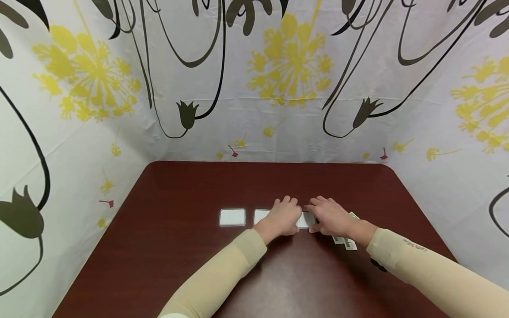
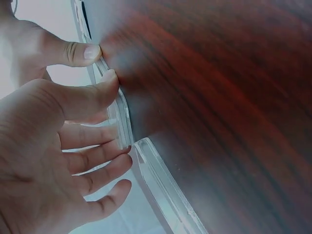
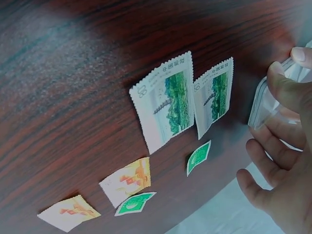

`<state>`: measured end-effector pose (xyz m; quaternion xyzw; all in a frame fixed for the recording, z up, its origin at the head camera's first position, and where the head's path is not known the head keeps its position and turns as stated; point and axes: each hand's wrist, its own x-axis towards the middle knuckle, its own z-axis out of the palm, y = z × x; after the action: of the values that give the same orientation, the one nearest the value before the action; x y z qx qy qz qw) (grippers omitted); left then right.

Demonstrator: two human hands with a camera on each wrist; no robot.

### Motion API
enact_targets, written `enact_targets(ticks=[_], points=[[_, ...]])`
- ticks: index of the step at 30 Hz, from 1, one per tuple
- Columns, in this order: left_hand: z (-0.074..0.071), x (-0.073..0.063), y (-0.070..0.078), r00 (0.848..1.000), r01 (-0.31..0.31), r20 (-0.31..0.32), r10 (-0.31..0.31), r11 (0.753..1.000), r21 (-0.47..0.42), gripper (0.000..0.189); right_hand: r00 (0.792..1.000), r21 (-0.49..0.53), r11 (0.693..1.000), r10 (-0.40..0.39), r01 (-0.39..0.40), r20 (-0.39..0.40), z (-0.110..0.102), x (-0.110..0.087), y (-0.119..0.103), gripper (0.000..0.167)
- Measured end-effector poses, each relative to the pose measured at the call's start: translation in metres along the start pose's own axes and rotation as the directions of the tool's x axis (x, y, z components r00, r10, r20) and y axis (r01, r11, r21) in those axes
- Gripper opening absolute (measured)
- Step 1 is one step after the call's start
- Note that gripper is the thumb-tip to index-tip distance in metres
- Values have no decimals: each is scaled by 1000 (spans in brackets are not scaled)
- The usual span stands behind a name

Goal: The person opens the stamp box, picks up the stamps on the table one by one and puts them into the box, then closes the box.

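My left hand [image 1: 283,216] and my right hand [image 1: 331,216] hold a thin, flat clear plastic case [image 1: 306,220] between them on the table. In the left wrist view, my left thumb presses the near edge of this case [image 2: 124,119], with the fingers on its far side. My right thumb is on the same edge, close to the left one. In the right wrist view, the right fingers curl around the other end of the case [image 3: 260,102]. Another case [image 1: 260,215] lies left of it, partly hidden behind my left hand.
A further white-looking case [image 1: 232,217] lies farther left. Beside my right hand are several loose postage stamps: two larger landscape stamps [image 3: 168,105], two orange ones [image 3: 129,180] and two small green ones [image 3: 199,157]. Patterned fabric [image 1: 294,132] surrounds the dark wooden table [image 1: 191,190].
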<state>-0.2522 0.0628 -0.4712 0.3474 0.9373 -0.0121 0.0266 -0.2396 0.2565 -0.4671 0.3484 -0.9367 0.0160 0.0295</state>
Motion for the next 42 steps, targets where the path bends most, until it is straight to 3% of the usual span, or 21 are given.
enact_targets(ticks=[8,13,21,31,38,42], points=[[4,0,-15,1000,-11,22,13,994,-110,57,1000,-19,1000,-17,17,-9,2,-1,-2,61],[3,1,-19,1000,-28,2,28,989,-146,55,999,-39,999,-38,37,-37,-2,0,-1,58],[1,-3,-19,1000,-27,-4,26,986,-164,58,997,-27,998,-65,64,-38,-6,1,1,57],[0,-13,-32,998,-12,-59,3,987,-162,93,995,-35,996,-83,82,-55,-17,2,9,56],[3,-18,-45,996,70,-40,-80,978,-195,83,995,-52,997,-68,64,-73,-29,10,20,60],[5,-19,-47,995,86,-28,-94,975,-205,74,996,-50,998,-35,31,-81,-34,14,30,61]])
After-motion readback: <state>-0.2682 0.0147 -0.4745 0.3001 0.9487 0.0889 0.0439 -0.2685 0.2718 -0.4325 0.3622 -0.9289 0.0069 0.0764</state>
